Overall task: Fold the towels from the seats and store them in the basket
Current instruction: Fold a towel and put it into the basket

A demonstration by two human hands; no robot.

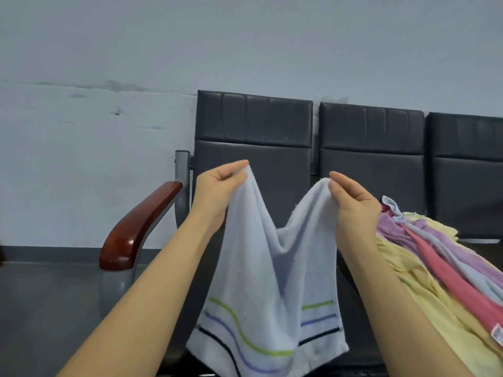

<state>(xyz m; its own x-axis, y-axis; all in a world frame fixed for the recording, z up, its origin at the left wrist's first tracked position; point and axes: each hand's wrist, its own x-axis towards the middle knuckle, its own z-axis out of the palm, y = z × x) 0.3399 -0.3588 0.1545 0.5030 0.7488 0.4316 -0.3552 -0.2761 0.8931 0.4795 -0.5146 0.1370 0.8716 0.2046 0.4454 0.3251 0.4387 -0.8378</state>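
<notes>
A pale blue towel (261,281) with green, blue and dark stripes near its lower edge hangs in the air in front of the leftmost seat. My left hand (217,186) pinches its upper left corner. My right hand (353,205) pinches the upper right corner. The top edge sags in a V between the two hands. A heap of other towels (435,262), yellow, purple, pink and light blue, lies on the seat to the right. No basket is in view.
A row of dark padded seats (253,137) stands against a pale wall. A brown wooden armrest (136,227) on a grey metal frame closes the row's left end. Grey floor lies to the left.
</notes>
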